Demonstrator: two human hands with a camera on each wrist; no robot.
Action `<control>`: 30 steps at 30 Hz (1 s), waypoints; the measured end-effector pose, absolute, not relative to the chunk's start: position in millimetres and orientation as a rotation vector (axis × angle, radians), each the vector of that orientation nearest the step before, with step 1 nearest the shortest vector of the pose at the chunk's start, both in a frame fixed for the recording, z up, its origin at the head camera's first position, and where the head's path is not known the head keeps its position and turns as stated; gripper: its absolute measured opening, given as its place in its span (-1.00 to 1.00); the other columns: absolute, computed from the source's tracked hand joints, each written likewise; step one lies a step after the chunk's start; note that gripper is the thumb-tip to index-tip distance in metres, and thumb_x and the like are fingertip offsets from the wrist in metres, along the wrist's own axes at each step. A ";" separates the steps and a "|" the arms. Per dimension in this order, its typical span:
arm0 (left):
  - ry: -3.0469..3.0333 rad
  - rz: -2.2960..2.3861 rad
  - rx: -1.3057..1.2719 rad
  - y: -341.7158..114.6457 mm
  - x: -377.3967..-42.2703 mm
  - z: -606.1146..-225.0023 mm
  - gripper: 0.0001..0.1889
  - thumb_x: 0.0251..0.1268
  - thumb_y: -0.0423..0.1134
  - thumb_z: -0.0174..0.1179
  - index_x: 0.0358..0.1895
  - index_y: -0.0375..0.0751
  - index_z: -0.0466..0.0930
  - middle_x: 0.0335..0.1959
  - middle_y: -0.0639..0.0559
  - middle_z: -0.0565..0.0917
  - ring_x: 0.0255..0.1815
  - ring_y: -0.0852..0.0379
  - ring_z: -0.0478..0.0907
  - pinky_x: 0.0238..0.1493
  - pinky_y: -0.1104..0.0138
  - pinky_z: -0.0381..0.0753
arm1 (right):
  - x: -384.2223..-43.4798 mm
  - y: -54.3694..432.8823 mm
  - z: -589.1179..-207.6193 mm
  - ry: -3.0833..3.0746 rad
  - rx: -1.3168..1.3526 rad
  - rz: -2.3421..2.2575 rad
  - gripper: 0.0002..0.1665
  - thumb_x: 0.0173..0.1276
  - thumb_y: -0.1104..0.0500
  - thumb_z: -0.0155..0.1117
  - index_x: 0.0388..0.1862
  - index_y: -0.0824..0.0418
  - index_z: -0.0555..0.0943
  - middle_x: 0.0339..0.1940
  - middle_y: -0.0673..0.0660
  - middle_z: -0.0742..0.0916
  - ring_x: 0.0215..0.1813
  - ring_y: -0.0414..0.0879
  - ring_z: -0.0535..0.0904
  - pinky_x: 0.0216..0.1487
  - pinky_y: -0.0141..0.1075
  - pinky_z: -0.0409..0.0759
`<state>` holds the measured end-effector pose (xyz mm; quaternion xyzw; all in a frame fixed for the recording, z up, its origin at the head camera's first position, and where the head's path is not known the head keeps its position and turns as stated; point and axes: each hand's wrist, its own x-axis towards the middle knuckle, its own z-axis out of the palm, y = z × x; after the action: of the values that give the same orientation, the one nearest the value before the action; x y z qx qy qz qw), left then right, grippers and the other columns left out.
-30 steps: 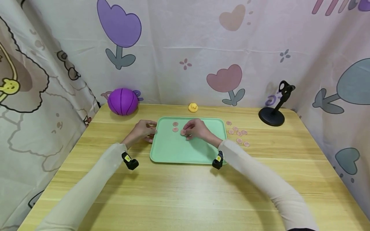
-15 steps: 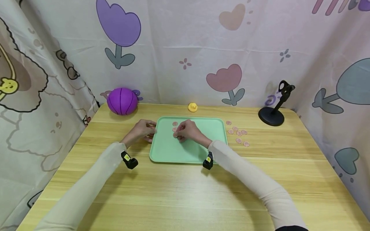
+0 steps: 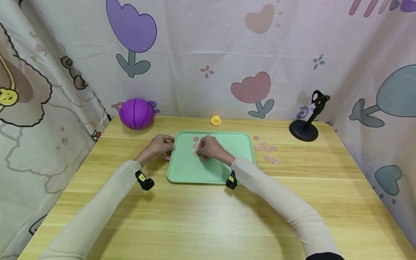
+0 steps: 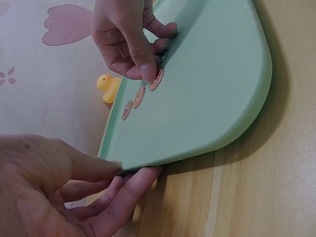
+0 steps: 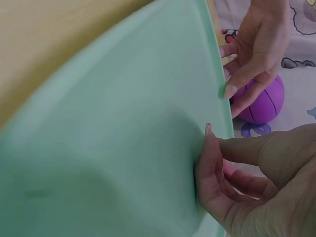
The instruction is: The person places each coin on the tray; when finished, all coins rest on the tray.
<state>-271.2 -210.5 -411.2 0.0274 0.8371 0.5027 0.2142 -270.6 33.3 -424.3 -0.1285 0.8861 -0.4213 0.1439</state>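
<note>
A light green tray [image 3: 185,169] lies on the table. My left hand [image 3: 160,145] grips its left edge, with the thumb [image 4: 106,167] on the rim and the fingers under it. Two copper-coloured coins, a far coin [image 3: 195,139] and a middle coin [image 3: 195,145], lie in a line on the tray. A third coin [image 4: 156,79] is at the near end of that line, pinched at its edge by the fingertips of my right hand [image 3: 212,148]. Only a sliver of this coin shows past the fingers in the right wrist view.
Several loose coins [image 3: 268,149] lie on the table right of the tray. Behind the tray sits a yellow rubber duck [image 3: 216,120]. A purple ball [image 3: 136,114] stands at the back left, a black stand [image 3: 303,130] at the back right. Patterned cloth hangs behind the table.
My right hand has moved left across the tray with the coin and brought it into line below the other two. My left hand has stayed at the tray's edge.
</note>
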 end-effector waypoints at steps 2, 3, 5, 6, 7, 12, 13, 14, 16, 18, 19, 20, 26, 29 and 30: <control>2.323 1.391 0.078 -210.2 -270.8 -411.0 -0.41 0.57 -0.43 0.08 0.55 -0.55 0.19 0.25 -0.52 0.54 -0.07 -0.08 0.66 -0.26 0.27 0.87 | -269.8 32.8 -423.9 2.566 -0.362 -1.207 -0.75 0.40 0.28 0.46 -0.44 0.29 0.59 -0.59 0.06 0.63 -0.67 -0.20 0.55 -0.59 -0.38 0.70; 2.323 1.391 0.080 -210.2 -270.6 -410.9 -0.42 0.57 -0.43 0.08 0.55 -0.55 0.19 0.25 -0.52 0.54 -0.07 -0.09 0.67 -0.26 0.27 0.87 | -269.4 32.7 -423.6 2.571 -0.360 -1.206 -0.75 0.40 0.28 0.46 -0.44 0.29 0.59 -0.60 0.05 0.62 -0.67 -0.19 0.54 -0.60 -0.38 0.68; 2.325 1.389 0.081 -209.9 -270.1 -410.6 -0.41 0.57 -0.43 0.07 0.55 -0.56 0.19 0.25 -0.52 0.54 -0.07 -0.09 0.67 -0.26 0.27 0.87 | -268.3 32.3 -423.6 2.580 -0.369 -1.206 -0.75 0.41 0.28 0.45 -0.44 0.29 0.59 -0.61 0.05 0.62 -0.69 -0.19 0.54 -0.61 -0.39 0.67; 2.328 1.387 0.082 -209.9 -269.9 -410.5 -0.42 0.57 -0.43 0.07 0.55 -0.56 0.19 0.25 -0.52 0.55 -0.08 -0.09 0.67 -0.27 0.27 0.87 | -267.9 32.3 -423.8 2.586 -0.377 -1.207 -0.75 0.42 0.28 0.44 -0.44 0.29 0.60 -0.61 0.06 0.62 -0.69 -0.19 0.54 -0.61 -0.39 0.67; 2.329 1.387 0.080 -209.8 -269.7 -410.4 -0.42 0.57 -0.43 0.07 0.55 -0.56 0.19 0.25 -0.52 0.54 -0.07 -0.09 0.67 -0.27 0.27 0.87 | -267.4 32.6 -423.7 2.592 -0.385 -1.206 -0.76 0.42 0.27 0.43 -0.43 0.29 0.60 -0.60 0.06 0.63 -0.69 -0.19 0.55 -0.60 -0.40 0.66; 2.331 1.388 0.087 -209.4 -269.4 -410.4 -0.42 0.57 -0.42 0.06 0.55 -0.56 0.19 0.25 -0.52 0.54 -0.06 -0.11 0.68 -0.27 0.26 0.87 | -267.2 40.3 -419.1 2.608 -0.398 -1.206 -0.84 0.46 0.29 0.37 -0.36 0.31 0.65 -0.47 0.14 0.71 -0.66 -0.14 0.62 -0.56 -0.37 0.70; 2.331 1.389 0.089 -209.4 -269.5 -410.5 -0.42 0.57 -0.42 0.06 0.54 -0.56 0.19 0.25 -0.53 0.55 -0.06 -0.11 0.68 -0.27 0.26 0.87 | -267.8 43.3 -417.5 2.604 -0.398 -1.207 -0.85 0.46 0.29 0.36 -0.33 0.32 0.66 -0.44 0.16 0.73 -0.64 -0.13 0.62 -0.55 -0.35 0.72; 2.332 1.389 0.092 -209.4 -269.5 -410.6 -0.42 0.57 -0.42 0.06 0.54 -0.56 0.19 0.25 -0.53 0.55 -0.06 -0.11 0.69 -0.26 0.25 0.87 | -268.6 46.9 -415.4 2.597 -0.401 -1.212 -0.86 0.47 0.29 0.36 -0.31 0.33 0.66 -0.39 0.19 0.74 -0.61 -0.12 0.63 -0.53 -0.33 0.75; 2.333 1.392 0.094 -209.6 -269.5 -410.9 -0.43 0.57 -0.42 0.07 0.54 -0.57 0.20 0.24 -0.52 0.55 -0.07 -0.11 0.69 -0.26 0.25 0.87 | -271.0 55.1 -411.5 2.579 -0.406 -1.223 -0.87 0.49 0.28 0.34 -0.26 0.35 0.67 -0.30 0.24 0.76 -0.54 -0.10 0.64 -0.49 -0.30 0.79; 2.333 1.393 0.093 -209.6 -269.3 -411.1 -0.43 0.57 -0.42 0.07 0.53 -0.56 0.21 0.24 -0.52 0.56 -0.08 -0.10 0.69 -0.26 0.25 0.87 | -273.9 64.6 -407.9 2.557 -0.408 -1.244 -0.86 0.51 0.27 0.33 -0.22 0.36 0.66 -0.22 0.29 0.76 -0.47 -0.05 0.66 -0.44 -0.28 0.82; 2.333 1.394 0.094 -209.6 -269.3 -411.2 -0.43 0.57 -0.42 0.07 0.53 -0.56 0.21 0.24 -0.52 0.56 -0.08 -0.10 0.69 -0.26 0.25 0.87 | -275.2 69.9 -405.8 2.551 -0.405 -1.253 -0.86 0.52 0.27 0.32 -0.21 0.36 0.66 -0.20 0.32 0.76 -0.43 -0.01 0.67 -0.43 -0.27 0.83; 2.334 1.394 0.092 -209.5 -269.3 -411.2 -0.43 0.57 -0.42 0.07 0.53 -0.56 0.21 0.23 -0.52 0.56 -0.08 -0.10 0.69 -0.26 0.25 0.87 | -276.3 75.5 -403.4 2.547 -0.402 -1.262 -0.86 0.53 0.27 0.31 -0.20 0.37 0.67 -0.17 0.34 0.76 -0.40 0.02 0.68 -0.41 -0.26 0.84; 2.347 1.383 0.089 -209.5 -270.4 -411.7 -0.43 0.58 -0.41 0.07 0.53 -0.56 0.22 0.23 -0.53 0.56 -0.05 -0.14 0.70 -0.27 0.25 0.87 | -280.8 112.7 -390.6 2.556 -0.362 -1.296 -0.86 0.55 0.28 0.28 -0.13 0.39 0.67 -0.11 0.42 0.73 -0.18 0.27 0.71 -0.22 -0.03 0.87; 2.354 1.374 0.089 -209.6 -271.5 -412.5 -0.44 0.57 -0.42 0.08 0.53 -0.56 0.23 0.22 -0.52 0.57 -0.03 -0.16 0.70 -0.26 0.25 0.87 | -282.5 133.8 -387.1 2.580 -0.339 -1.320 -0.85 0.54 0.29 0.28 -0.10 0.41 0.66 -0.14 0.39 0.71 -0.13 0.32 0.70 -0.14 0.05 0.86; 2.356 1.372 0.091 -209.6 -271.9 -412.8 -0.44 0.57 -0.42 0.08 0.53 -0.56 0.23 0.21 -0.52 0.57 -0.03 -0.16 0.70 -0.26 0.26 0.87 | -282.9 141.2 -386.5 2.591 -0.335 -1.326 -0.84 0.54 0.29 0.28 -0.09 0.42 0.65 -0.15 0.38 0.70 -0.13 0.31 0.70 -0.13 0.06 0.86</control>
<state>-271.9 -209.6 -412.8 0.0326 0.8452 0.4922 0.2056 -282.9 141.2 -386.5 -0.1137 0.8795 -0.4500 0.1056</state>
